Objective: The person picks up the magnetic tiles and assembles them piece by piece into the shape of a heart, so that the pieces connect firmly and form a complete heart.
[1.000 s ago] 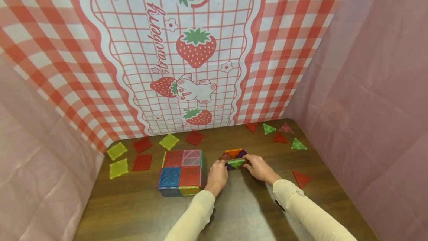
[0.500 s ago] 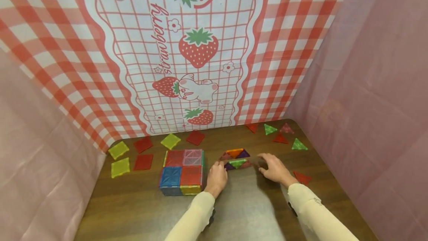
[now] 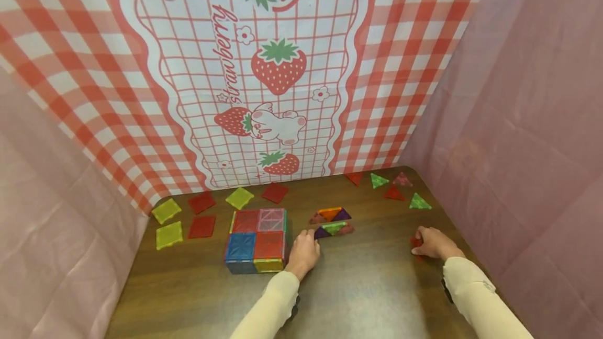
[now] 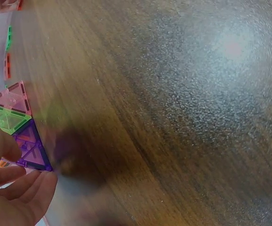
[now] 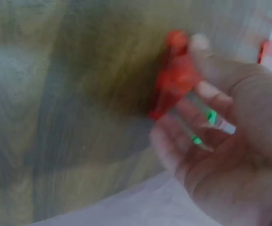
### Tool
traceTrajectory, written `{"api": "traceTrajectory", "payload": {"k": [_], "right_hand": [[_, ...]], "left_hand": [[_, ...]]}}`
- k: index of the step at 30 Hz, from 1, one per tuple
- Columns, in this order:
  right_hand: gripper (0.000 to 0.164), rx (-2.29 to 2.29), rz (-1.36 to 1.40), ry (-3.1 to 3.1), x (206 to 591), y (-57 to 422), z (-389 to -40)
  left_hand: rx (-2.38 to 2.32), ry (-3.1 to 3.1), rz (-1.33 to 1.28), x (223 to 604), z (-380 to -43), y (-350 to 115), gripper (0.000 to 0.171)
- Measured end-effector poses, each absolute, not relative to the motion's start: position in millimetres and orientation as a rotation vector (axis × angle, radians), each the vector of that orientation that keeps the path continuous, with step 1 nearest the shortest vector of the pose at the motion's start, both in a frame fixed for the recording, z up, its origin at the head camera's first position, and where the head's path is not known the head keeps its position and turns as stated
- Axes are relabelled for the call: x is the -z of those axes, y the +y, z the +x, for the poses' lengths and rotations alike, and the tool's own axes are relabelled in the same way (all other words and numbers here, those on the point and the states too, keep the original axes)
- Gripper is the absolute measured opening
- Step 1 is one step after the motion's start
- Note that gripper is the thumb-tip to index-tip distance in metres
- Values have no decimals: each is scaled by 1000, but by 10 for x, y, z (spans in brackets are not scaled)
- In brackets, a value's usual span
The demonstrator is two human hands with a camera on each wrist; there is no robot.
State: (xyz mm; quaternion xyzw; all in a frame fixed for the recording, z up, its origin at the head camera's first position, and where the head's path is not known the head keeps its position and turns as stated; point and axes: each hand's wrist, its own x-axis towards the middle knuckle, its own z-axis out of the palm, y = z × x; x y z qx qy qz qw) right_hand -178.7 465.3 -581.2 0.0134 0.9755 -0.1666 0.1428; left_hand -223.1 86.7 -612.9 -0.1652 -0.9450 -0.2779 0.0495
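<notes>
Your right hand (image 3: 437, 245) has moved rightward and pinches the red triangle (image 5: 176, 82) at the right of the table (image 3: 358, 286); best hold its edges lightly while your left hand (image 3: 304, 251) pinches the purple triangle (image 4: 35, 154).

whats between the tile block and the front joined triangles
The left hand, between the tile block and the front joined triangles; the head view shows it.
</notes>
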Motion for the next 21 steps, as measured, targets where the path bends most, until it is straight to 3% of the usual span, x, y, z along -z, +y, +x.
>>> {"api": "traceTrajectory", "payload": {"k": [5, 9, 13, 17, 21], "right_hand": [[40, 578, -110, 2895, 5976, 4375, -1830], [34, 662, -286, 2932, 6042, 4027, -1873], [24, 778, -467, 2913, 6077, 3660, -1921], [22, 856, -549, 2844, 6082, 3316, -1969], [16, 860, -549, 2831, 6099, 3048, -2010]], "left_hand": [[838, -2882, -471, 6131, -2200, 846, 27], [777, -2857, -499, 6145, -2145, 837, 16], [736, -2854, -705, 6134, -2019, 895, 5], [687, -2852, -977, 6093, -1862, 1025, 11], [561, -2874, -1065, 6096, -1757, 1116, 16]]}}
